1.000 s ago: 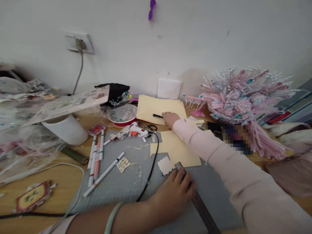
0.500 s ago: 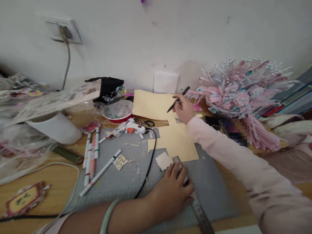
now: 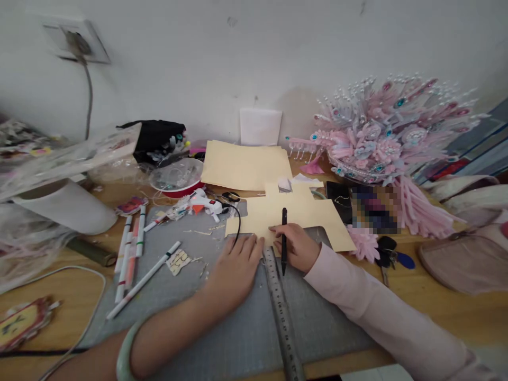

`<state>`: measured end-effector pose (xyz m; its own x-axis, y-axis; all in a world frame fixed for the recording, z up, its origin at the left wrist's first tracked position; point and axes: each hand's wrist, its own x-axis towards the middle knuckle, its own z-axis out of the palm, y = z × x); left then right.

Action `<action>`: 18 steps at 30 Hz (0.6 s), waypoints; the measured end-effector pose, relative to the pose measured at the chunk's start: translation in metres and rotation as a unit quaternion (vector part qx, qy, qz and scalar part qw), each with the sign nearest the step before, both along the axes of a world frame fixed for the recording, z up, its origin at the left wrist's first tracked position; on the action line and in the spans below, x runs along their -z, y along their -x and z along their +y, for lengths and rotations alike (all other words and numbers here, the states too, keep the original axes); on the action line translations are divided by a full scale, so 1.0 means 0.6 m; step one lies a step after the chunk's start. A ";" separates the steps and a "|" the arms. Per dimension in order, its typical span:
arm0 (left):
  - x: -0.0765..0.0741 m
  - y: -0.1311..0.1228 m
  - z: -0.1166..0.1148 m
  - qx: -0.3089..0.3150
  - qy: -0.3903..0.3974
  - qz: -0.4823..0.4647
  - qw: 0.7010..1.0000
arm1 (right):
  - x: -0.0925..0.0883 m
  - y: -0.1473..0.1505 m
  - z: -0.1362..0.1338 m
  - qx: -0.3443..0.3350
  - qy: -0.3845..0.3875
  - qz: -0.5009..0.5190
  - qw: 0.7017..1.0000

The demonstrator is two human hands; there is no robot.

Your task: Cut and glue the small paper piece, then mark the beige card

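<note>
Close to the middle lies a cream card sheet (image 3: 257, 209) with notches and square cutouts. My left hand (image 3: 238, 259) rests flat, fingertips stretched on the card's near left edge. In my right hand (image 3: 297, 246) a black pen (image 3: 284, 238) stands almost upright between thumb and fingers, while that hand touches the card's near edge. A steel ruler (image 3: 283, 323) runs from between the two hands toward me, apart from my left fingers. Beneath all this is a grey cutting mat (image 3: 222, 333).
Left of the card are a white glue gun (image 3: 206, 202) with a black cord, several marker pens (image 3: 145, 280) and a white cup (image 3: 71, 206). More cream card (image 3: 246, 164) lies behind. A pink beaded headdress (image 3: 373, 137), keys (image 3: 387, 254) and a pink pouch (image 3: 460, 259) are at right.
My left hand has let go of the ruler and moved onto the card. My right hand has come down nearer with the pen. The cream card has turned and shifted.
</note>
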<state>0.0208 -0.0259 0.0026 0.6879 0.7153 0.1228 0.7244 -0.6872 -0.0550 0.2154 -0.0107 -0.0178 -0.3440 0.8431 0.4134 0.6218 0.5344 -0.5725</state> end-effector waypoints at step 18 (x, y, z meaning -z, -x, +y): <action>-0.007 -0.005 -0.038 0.163 0.112 -0.096 0.975 | -0.004 -0.012 -0.001 -0.002 -0.005 0.075 0.997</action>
<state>0.0237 -0.0487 0.0069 0.8635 0.4855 0.1367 0.4471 -0.8622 0.2382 0.2223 -0.0112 -0.0157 -0.2816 0.8369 0.4694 0.5271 0.5437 -0.6531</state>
